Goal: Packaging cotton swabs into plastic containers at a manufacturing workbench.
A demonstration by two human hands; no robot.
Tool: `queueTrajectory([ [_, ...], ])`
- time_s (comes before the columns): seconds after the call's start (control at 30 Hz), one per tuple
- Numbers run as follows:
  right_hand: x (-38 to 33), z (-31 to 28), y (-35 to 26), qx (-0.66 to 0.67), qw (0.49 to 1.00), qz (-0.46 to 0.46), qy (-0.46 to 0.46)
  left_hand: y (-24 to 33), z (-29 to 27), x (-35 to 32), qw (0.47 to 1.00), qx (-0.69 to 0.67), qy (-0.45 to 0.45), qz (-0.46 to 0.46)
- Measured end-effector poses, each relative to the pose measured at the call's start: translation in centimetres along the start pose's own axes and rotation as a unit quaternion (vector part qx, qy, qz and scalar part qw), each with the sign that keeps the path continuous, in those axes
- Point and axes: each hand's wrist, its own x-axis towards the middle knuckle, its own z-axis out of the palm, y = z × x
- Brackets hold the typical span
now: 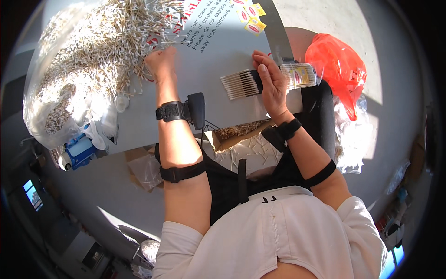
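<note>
A large heap of cotton swabs (100, 46) spills from a clear plastic bag at the far left of the table. At the heap's right edge, my left hand (161, 65) is closed, knuckles up; whatever its fingers hold is hidden. My right hand (273, 86) lies on its side over a black strip (253, 83), fingers loosely stretched and thumb apart from them. Left of that hand, a neat row of cotton swabs (238, 85) lies side by side on the strip. Just right of it sits a clear pack of swabs (299, 76) with a yellow label.
Several yellow-and-red labels (253, 23) lie at the table's far right. A red plastic bag (334, 65) hangs beyond the right edge. Below the near edge, a cardboard box (227, 139) holds loose swabs. A blue-and-white container (80, 149) stands at the left corner.
</note>
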Motion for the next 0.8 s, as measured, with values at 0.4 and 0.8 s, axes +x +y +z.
queueTrajectory([
  [0.4, 0.1, -0.1, 0.1, 0.04, 0.999, 0.034, 0.01, -3.0, -4.8, -5.3, 0.994, -0.08, -0.066, -0.02],
  [0.8, 0.3, -0.1, 0.3, 0.09, 0.994, 0.055, 0.024, 1.5, -5.5, -7.8, 0.945, 0.122, -0.22, 0.208],
])
